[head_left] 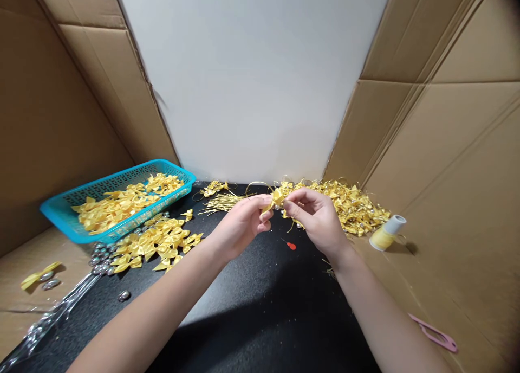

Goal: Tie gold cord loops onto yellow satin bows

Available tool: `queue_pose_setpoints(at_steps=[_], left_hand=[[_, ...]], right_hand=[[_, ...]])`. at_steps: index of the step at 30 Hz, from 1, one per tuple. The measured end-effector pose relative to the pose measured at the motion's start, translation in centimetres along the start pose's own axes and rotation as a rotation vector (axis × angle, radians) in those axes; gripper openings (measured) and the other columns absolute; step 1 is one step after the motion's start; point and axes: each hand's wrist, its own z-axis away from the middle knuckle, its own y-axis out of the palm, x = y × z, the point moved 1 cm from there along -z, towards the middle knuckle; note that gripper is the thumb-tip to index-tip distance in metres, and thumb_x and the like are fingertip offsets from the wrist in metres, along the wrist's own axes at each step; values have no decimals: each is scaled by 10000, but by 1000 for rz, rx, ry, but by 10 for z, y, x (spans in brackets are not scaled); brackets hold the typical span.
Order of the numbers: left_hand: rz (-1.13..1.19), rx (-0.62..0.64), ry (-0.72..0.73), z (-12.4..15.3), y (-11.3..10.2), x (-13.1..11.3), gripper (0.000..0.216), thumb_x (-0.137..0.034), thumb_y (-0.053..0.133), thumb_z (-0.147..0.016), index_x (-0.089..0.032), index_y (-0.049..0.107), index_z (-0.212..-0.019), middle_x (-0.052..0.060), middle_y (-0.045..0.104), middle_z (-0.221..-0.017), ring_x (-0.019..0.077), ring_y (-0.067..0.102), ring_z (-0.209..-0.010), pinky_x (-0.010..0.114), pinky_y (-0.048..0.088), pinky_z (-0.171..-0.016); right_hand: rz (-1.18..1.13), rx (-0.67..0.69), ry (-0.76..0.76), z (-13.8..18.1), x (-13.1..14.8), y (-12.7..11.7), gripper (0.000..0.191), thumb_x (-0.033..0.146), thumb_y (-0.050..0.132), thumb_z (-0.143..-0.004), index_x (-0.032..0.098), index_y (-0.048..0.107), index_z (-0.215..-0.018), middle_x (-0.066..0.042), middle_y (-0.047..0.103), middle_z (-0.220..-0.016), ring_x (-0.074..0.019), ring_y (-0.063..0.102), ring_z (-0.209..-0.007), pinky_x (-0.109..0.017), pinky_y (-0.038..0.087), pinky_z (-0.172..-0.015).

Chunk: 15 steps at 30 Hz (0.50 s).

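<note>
My left hand (239, 224) and my right hand (314, 216) meet above the black mat (252, 297), both pinched on one small yellow ribbon bow (278, 198) with a thin gold cord looping up from it. The left fingers grip the bow's left side, while the right fingers pinch its right side and the cord. A heap of finished yellow bows with gold loops (349, 202) lies just behind my right hand. Loose yellow bows (156, 243) are scattered to the left of my left hand.
A turquoise basket (60, 213) holding yellow bows sits at the left. Gold cords (221, 201) lie at the back. Silver beads (99, 253) spill from a clear bag. A yellow thread spool (388, 233) and pink snips (434, 334) lie right. Cardboard walls enclose both sides.
</note>
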Motion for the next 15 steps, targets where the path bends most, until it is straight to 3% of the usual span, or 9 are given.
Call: queue_pose_setpoints(at_steps=[15], left_hand=[[-18,-58,-40,0,-2,1,205,-241,727,-651,-135,554,-676,-34,398,-692,51,349,-570,167,274,-466]], right_hand=[[278,-3,-107,6,9,-4,97,215,633,-802,192,625,-708,12,605,-671,-111,538,-634,-273,448,-623]])
